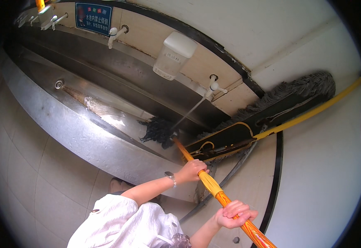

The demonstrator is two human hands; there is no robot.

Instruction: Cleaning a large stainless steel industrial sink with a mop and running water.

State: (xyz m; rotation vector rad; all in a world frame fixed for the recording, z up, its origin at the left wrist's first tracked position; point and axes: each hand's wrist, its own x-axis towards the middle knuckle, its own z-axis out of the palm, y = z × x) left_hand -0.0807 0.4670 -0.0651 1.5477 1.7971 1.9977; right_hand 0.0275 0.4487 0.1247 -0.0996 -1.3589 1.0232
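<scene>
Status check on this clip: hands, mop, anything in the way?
Left hand and right hand both gripping orange mop handle. Mop head in steel sink under running tap. Flat dust mop leaning close alongside.

Mop handle (pixel 213 188): orange-yellow. Mop head (pixel 159 131): black strands. Trough sink (pixel 85 132): grey steel. Flat dust mop (pixel 279 103): grey fringe, yellow pole. Soap dispenser (pixel 174 56): white.

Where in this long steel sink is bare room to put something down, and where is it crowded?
The trough floor is bare between the drain and the mop head. It is crowded by the mop head under the running tap, where the flat dust mop leans.
</scene>
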